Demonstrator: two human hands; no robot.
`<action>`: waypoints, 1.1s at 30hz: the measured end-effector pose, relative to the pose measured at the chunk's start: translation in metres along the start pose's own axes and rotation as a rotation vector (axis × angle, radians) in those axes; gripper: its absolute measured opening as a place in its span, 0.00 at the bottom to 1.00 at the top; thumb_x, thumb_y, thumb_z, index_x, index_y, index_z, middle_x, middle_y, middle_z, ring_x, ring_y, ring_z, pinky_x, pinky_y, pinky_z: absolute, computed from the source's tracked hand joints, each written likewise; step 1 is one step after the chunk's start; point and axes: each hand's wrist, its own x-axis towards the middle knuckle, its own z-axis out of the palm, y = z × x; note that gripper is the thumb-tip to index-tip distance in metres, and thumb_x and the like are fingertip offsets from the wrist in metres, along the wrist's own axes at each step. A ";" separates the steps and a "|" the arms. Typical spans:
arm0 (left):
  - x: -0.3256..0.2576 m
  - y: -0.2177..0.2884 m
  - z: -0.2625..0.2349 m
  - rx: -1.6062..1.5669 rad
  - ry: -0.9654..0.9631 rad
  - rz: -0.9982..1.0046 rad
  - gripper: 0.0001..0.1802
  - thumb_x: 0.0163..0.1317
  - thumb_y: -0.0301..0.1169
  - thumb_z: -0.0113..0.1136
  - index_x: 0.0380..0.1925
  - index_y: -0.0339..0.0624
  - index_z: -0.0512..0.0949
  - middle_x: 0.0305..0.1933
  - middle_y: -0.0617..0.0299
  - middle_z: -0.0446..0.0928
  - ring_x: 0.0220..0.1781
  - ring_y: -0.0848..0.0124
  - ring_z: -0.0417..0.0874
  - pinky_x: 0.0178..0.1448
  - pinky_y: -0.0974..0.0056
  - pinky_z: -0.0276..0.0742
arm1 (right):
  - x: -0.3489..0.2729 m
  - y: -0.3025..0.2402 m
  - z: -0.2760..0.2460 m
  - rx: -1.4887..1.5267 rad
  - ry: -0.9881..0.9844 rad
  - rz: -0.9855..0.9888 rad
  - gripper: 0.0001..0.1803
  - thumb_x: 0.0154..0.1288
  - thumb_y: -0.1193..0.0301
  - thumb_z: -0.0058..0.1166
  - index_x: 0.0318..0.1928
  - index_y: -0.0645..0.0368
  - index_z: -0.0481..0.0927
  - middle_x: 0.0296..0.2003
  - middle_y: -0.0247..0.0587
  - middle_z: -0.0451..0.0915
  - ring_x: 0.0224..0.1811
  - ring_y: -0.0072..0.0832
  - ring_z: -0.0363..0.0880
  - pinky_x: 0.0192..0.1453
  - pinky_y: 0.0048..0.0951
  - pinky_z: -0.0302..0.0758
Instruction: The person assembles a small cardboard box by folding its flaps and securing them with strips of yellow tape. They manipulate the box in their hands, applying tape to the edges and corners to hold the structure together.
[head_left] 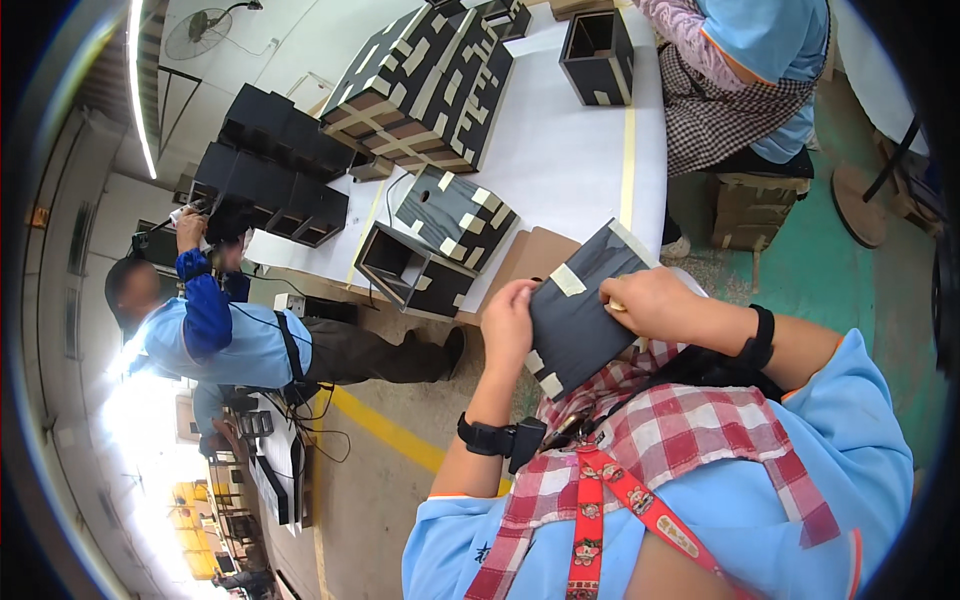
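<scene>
I hold a dark grey flat panel point(580, 310) with pale tape strips on it, close to my chest above my checked apron. My left hand point(508, 322) grips its left edge, thumb on the face. On the panel's upper right edge rests my right hand point(650, 300), fingers curled over the edge and pinching a small pale piece. Both wrists wear black bands.
A white worktable point(560, 160) ahead carries open dark boxes point(410, 268), a taped dark box point(455, 215), a stack of taped panels point(425, 85) and another open box point(597, 55). One person sits at the far right point(745, 70); another in blue stands left point(215, 335).
</scene>
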 end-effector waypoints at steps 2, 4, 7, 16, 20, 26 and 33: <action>-0.012 0.024 0.004 0.289 0.000 0.209 0.11 0.59 0.32 0.55 0.39 0.39 0.78 0.38 0.55 0.80 0.38 0.62 0.80 0.43 0.63 0.74 | 0.000 0.002 0.004 -0.008 -0.012 -0.008 0.08 0.56 0.68 0.51 0.37 0.54 0.75 0.26 0.44 0.80 0.30 0.40 0.80 0.34 0.40 0.74; -0.011 0.032 0.003 0.347 -0.058 0.321 0.16 0.55 0.33 0.60 0.43 0.40 0.77 0.44 0.54 0.78 0.44 0.57 0.79 0.45 0.60 0.74 | 0.003 0.000 0.001 -0.001 0.005 -0.023 0.08 0.56 0.67 0.51 0.37 0.54 0.75 0.26 0.43 0.80 0.30 0.40 0.80 0.33 0.40 0.74; -0.006 0.034 0.006 0.313 -0.060 0.489 0.22 0.49 0.34 0.65 0.45 0.39 0.76 0.42 0.52 0.78 0.45 0.56 0.79 0.46 0.58 0.75 | 0.002 -0.001 0.003 -0.012 -0.034 -0.012 0.09 0.54 0.69 0.53 0.37 0.54 0.74 0.27 0.41 0.80 0.31 0.39 0.80 0.34 0.38 0.74; 0.009 0.057 0.008 0.469 -0.252 0.321 0.24 0.51 0.38 0.64 0.47 0.37 0.75 0.34 0.43 0.78 0.38 0.49 0.80 0.41 0.54 0.75 | 0.005 0.000 0.002 -0.010 -0.036 -0.008 0.08 0.55 0.66 0.51 0.36 0.53 0.75 0.23 0.44 0.79 0.28 0.41 0.80 0.32 0.41 0.73; 0.007 0.056 0.011 0.485 -0.214 0.344 0.22 0.52 0.35 0.63 0.47 0.37 0.75 0.34 0.43 0.78 0.37 0.48 0.80 0.41 0.53 0.75 | 0.007 0.001 0.004 -0.019 -0.024 -0.007 0.08 0.55 0.66 0.51 0.35 0.53 0.75 0.22 0.44 0.79 0.28 0.41 0.80 0.32 0.41 0.73; 0.004 0.051 0.015 0.529 -0.178 0.397 0.19 0.55 0.33 0.59 0.46 0.36 0.74 0.38 0.48 0.79 0.38 0.50 0.80 0.41 0.52 0.75 | 0.007 0.002 0.006 -0.014 0.009 -0.010 0.07 0.55 0.66 0.51 0.35 0.53 0.75 0.22 0.44 0.79 0.27 0.41 0.80 0.31 0.41 0.73; 0.000 0.049 0.015 0.385 -0.122 0.359 0.23 0.54 0.32 0.61 0.52 0.42 0.72 0.42 0.47 0.78 0.41 0.50 0.80 0.44 0.54 0.75 | 0.004 0.002 0.009 -0.014 0.059 -0.019 0.08 0.55 0.66 0.51 0.35 0.53 0.76 0.23 0.43 0.79 0.28 0.40 0.80 0.31 0.41 0.73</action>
